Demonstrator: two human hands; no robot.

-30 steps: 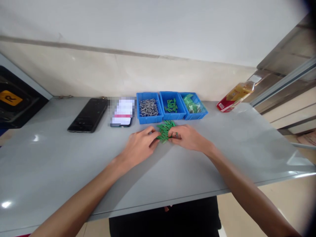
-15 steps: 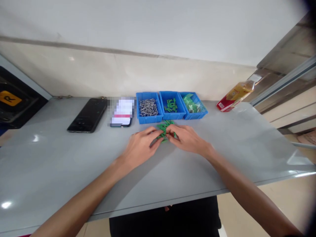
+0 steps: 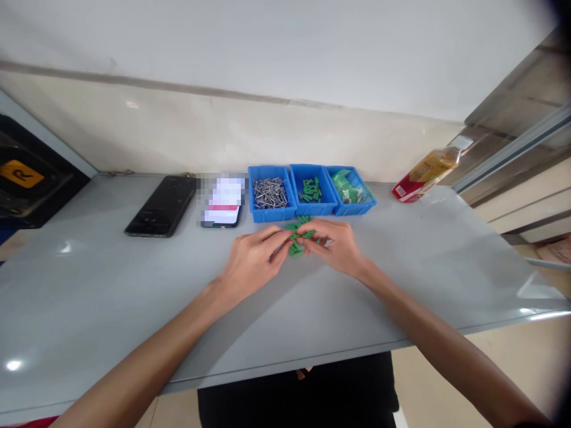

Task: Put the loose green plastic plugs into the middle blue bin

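A small pile of green plastic wall plugs (image 3: 295,248) lies on the grey table in front of the blue bins. My left hand (image 3: 259,252) reaches over its left side, thumb and fingertips pinched on a green wall plug. From the right, my right hand (image 3: 334,245) meets it, thumb and forefinger closed at the same small plug. The fingertips of both hands nearly touch and partly hide what they hold. Other loose plugs show behind and below the fingers.
Behind the hands stand three blue bins: one with metal screws (image 3: 270,194), one with green plugs (image 3: 311,189), one with a green plastic bag (image 3: 345,187). A black phone (image 3: 161,207) and a lit phone (image 3: 223,202) lie left. A drink bottle (image 3: 426,172) leans at right.
My right hand's fingers have shifted and drawn up to the left hand's fingertips over the pile. More green plugs show below the fingers. The view has moved slightly.
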